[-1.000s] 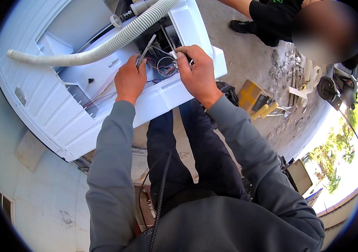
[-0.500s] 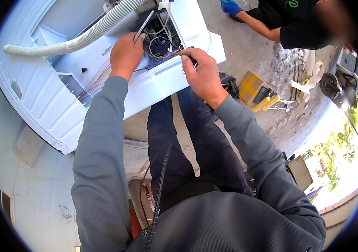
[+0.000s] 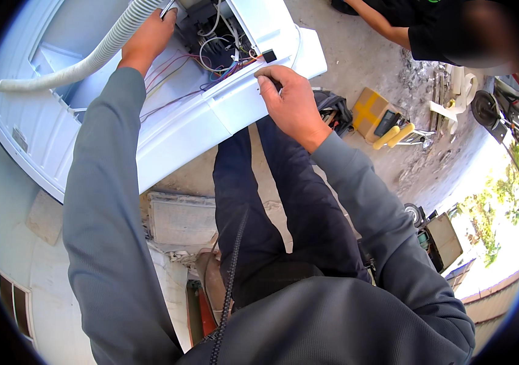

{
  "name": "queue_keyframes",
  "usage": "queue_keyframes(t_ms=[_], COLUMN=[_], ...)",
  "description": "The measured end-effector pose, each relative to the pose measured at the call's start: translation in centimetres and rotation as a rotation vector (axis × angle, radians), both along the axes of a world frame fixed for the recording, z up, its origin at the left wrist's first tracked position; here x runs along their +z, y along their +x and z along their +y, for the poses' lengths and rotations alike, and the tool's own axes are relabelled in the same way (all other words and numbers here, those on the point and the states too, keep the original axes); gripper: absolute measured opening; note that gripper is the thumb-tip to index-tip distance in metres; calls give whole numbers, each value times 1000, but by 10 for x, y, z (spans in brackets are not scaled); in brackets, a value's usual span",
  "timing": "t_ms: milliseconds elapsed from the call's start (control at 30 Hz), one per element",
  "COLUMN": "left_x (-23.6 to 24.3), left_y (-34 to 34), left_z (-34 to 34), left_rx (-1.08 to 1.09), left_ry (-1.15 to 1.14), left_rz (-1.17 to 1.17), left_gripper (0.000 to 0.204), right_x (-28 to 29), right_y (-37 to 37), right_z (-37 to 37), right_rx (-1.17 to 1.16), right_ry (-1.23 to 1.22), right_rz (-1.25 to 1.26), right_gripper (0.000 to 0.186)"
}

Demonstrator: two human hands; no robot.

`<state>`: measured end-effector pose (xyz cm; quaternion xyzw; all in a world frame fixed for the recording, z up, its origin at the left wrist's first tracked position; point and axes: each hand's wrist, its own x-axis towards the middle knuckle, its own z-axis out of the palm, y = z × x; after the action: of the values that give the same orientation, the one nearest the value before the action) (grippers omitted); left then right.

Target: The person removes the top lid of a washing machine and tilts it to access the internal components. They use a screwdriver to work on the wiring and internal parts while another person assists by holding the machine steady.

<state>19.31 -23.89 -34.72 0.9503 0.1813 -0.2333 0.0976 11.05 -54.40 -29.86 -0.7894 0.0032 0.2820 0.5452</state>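
Note:
A white appliance housing [image 3: 180, 143] lies before me, with a recess of dark parts and coloured wires [image 3: 226, 61]. My left hand [image 3: 150, 38] is closed around a slender metal tool [image 3: 167, 8], beside a ribbed grey-white hose [image 3: 104, 53]; the tool's kind is unclear. At the housing's near right edge is my right hand [image 3: 294, 106], thumb and forefinger curled together. What they pinch, if anything, is hidden. A small black block [image 3: 269, 56] at the wires' end sits just beyond my right fingertips.
A co-worker's arm [image 3: 384, 27] reaches in at the upper right. On the ground to the right are a taped cardboard box [image 3: 366, 112], yellow-handled tools [image 3: 393, 137] and a dark bag [image 3: 332, 109]. A flat grey panel [image 3: 180, 219] lies left of my legs.
My left hand with the metal tool has moved up and left, away from the wire recess. My right hand stays near the edge. The co-worker's blue-gloved hand has left the view.

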Motion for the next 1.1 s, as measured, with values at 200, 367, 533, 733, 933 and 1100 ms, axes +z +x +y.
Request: queue_keyframes(t_ms=[200, 367, 533, 733, 933, 1100], left_x=[19, 26, 23, 26, 29, 27], left_y=[-19, -42, -59, -57, -52, -30], left_z=[-24, -36, -50, -50, -46, -53], left_rx=[10, 56, 130, 231, 191, 33], left_ry=[-15, -65, -152, -249, -260, 19], left_rz=[-23, -120, -161, -144, -76, 47], left_gripper=[51, 46, 45, 50, 48, 30], right_x=[5, 5, 4, 3, -3, -3], right_y=[-2, 8, 9, 9, 7, 7], right_z=[-8, -9, -2, 1, -6, -7], right_rx=[0, -9, -46, -23, -13, 5], right_ry=[-29, 0, 38, 18, 14, 13], right_rz=[10, -10, 22, -20, -19, 6], right_gripper=[17, 17, 16, 16, 16, 16])
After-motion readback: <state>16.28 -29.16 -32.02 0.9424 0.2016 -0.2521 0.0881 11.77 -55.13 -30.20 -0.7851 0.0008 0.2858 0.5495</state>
